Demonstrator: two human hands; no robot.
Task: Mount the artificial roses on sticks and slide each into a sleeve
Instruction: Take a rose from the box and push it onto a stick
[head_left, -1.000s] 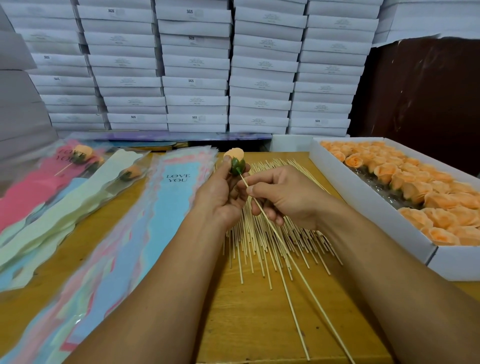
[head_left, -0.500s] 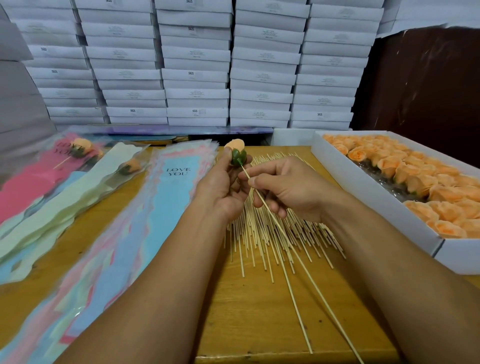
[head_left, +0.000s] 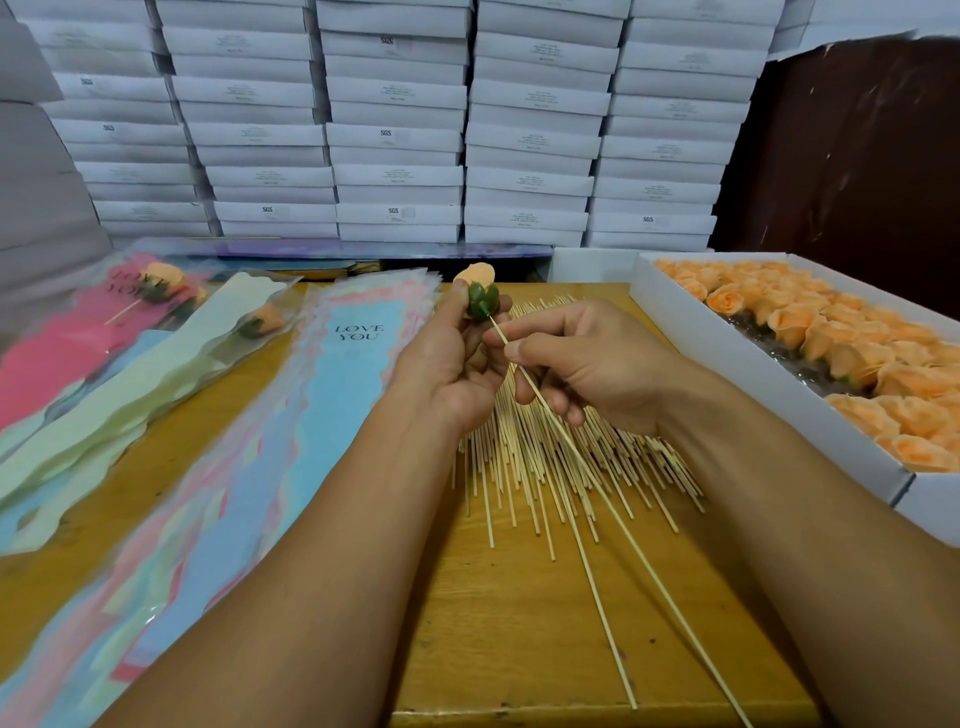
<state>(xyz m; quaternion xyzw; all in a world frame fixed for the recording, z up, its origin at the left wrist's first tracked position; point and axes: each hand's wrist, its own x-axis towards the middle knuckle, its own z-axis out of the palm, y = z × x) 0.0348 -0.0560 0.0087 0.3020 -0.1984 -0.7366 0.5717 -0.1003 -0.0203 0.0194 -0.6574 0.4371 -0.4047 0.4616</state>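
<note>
A single peach rose (head_left: 477, 291) is pinched at its green calyx between the thumb and fingers of the left hand (head_left: 451, 364), raised just above the far end of the stick pile (head_left: 561, 457). A thin stick (head_left: 587, 478) is pinched by the thumb and forefinger of the right hand (head_left: 592, 364), its tip meeting the calyx base; how deep it is seated cannot be told. The rose head is judged very light and soft, its petals easily crushed, so the firmer calyx is taken as the proper grip. The stick is judged stiff but slender and snappable; a hold close to the tip is favoured to limit bowing. The blue sleeve (head_left: 343, 374) lies flat just left of the left hand; the box of roses (head_left: 727, 353) sits right of the right hand.
</note>
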